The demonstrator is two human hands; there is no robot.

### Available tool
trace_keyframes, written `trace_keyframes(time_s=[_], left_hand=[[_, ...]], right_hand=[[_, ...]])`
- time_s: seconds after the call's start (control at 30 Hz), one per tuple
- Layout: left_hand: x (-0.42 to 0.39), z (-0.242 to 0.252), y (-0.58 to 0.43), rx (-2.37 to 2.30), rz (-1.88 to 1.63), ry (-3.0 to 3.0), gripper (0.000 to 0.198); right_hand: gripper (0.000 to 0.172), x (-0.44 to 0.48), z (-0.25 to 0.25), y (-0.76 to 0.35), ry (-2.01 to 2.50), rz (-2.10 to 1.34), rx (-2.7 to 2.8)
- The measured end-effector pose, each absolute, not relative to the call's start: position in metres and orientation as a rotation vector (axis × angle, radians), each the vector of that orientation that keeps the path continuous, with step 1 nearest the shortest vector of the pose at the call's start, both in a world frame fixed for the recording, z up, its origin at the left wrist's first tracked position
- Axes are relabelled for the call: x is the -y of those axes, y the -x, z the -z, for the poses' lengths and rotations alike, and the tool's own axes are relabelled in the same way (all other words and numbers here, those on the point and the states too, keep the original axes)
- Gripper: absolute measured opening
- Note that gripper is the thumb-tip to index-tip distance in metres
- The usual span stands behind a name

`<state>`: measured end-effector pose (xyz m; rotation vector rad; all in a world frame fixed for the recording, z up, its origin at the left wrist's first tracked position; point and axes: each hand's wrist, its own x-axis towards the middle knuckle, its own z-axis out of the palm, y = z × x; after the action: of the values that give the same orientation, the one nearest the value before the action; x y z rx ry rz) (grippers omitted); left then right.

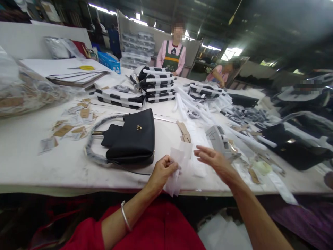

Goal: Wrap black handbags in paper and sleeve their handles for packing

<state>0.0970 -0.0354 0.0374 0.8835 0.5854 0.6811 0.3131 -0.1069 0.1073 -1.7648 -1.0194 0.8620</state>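
My left hand [164, 173] pinches a thin, translucent white sheet [174, 185] above the front edge of the table. To the right of it, my right hand [215, 162] is held over the table with its fingers stretched out and nothing in them. A black handbag [135, 139] with a small gold clasp lies left of my hands, its wrapped handle [90, 149] pointing left. Just beyond my hands is a folded brown cardboard piece [184, 131]. A grey tape dispenser [217, 137] stands behind my right hand.
Stacked black bags with white wrapping [158, 85] stand at the back. Brown and white tags [65, 130] lie scattered on the left, near yellow scissors [87, 68]. White foam strips [188, 104] and another black bag [299, 146] are on the right. A person in an apron [171, 57] stands opposite.
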Motion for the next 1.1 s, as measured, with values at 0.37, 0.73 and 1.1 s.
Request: trace_keyframes(time_s=[0.37, 0.73, 1.1], left_hand=[[0.050, -0.042, -0.041, -0.572, -0.631, -1.157, 0.030], [-0.007, -0.049, 0.109, -1.137, -1.419, -0.429, 0.016], [-0.052, -0.085, 0.050, -0.893, -1.230, -0.783, 0.052]], right_hand=[[0.044, 0.061, -0.070, -0.190, 1.339, -1.166, 0.699], [0.013, -0.057, -0.100, -0.168, 1.455, -0.726, 1.558], [0.022, -0.035, -0.063, -0.206, 1.360, -0.728, 1.496]])
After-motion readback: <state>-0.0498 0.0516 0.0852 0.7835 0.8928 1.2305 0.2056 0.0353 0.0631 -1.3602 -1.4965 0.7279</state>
